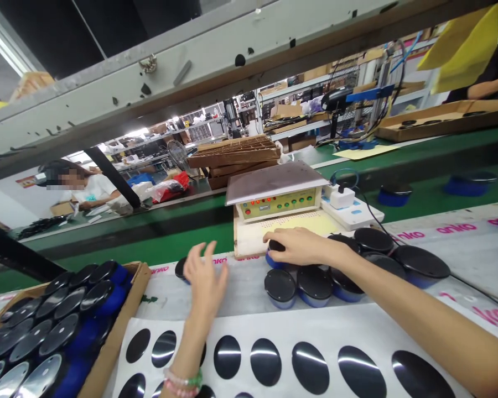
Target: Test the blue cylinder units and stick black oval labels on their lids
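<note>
My right hand [296, 246] has its fingers closed around a round blue part with a black top [275, 260], beside a cluster of similar parts [280, 284]. With fingers spread, my left hand [205, 279] hovers over the near side of the table and holds nothing. Just left of its fingers, partly hidden by them, is a black round piece [181, 268]. Below both arms lies a white sheet [216, 326] bearing rows of glossy black discs [227, 356]. A beaded bracelet [185, 381] circles my left wrist.
At left, a cardboard box [135, 296] holds many black-topped blue parts. A control box with lit buttons [280, 202] and a power strip [352, 213] stand ahead. More parts [394, 194] sit on the green belt [182, 235]. A shelf beam [216, 61] crosses overhead; a person [95, 188] sits beyond.
</note>
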The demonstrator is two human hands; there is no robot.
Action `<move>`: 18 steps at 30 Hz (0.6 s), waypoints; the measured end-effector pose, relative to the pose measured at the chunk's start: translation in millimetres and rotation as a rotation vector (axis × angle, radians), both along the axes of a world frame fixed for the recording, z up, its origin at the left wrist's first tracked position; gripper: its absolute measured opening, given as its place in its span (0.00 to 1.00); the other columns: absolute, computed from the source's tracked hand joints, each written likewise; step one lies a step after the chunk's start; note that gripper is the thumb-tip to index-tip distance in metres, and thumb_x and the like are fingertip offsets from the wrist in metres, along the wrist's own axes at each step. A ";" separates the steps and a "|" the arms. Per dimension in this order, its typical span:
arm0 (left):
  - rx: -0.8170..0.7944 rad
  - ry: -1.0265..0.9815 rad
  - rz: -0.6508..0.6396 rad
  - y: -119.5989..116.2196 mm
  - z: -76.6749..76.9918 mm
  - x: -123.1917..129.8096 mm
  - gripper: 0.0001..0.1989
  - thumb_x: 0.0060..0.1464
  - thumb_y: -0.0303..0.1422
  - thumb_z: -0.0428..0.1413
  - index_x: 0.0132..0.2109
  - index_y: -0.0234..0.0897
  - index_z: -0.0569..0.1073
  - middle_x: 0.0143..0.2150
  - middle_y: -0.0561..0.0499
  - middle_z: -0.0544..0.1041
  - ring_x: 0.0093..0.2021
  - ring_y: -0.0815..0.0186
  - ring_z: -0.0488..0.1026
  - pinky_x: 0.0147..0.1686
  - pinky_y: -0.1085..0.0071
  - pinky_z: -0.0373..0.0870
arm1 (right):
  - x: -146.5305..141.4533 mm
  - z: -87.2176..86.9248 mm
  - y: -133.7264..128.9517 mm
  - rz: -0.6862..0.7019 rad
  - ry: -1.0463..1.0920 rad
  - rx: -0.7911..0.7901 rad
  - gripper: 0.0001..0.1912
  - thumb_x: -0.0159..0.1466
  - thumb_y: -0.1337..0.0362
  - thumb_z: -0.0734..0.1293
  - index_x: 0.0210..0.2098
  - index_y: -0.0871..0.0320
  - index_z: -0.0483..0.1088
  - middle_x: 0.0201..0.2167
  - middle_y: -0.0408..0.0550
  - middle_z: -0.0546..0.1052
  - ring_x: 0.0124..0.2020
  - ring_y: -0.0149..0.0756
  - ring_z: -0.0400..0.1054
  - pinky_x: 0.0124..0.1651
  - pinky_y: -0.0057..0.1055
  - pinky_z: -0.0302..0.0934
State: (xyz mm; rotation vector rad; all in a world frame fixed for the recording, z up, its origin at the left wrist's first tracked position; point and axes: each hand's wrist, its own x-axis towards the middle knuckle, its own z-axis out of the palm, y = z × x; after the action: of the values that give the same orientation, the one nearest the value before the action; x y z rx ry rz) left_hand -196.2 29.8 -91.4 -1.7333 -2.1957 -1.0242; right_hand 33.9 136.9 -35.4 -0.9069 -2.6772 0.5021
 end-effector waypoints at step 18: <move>0.157 -0.160 -0.545 -9.6 -11.8 39.2 0.39 0.50 0.34 0.61 0.65 0.39 0.50 0.59 0.43 0.67 0.59 0.58 0.66 0.57 0.62 0.66 | -33.1 -2.0 -45.2 0.221 0.397 -0.115 0.11 0.62 0.68 0.61 0.44 0.54 0.67 0.43 0.45 0.74 0.44 0.36 0.68 0.48 0.34 0.61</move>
State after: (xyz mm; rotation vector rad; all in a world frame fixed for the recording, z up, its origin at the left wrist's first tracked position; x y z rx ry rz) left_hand -157.0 20.3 -103.1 -2.2983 -1.6854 -1.4461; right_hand 0.8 91.8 -37.3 -0.4758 -2.4089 0.7992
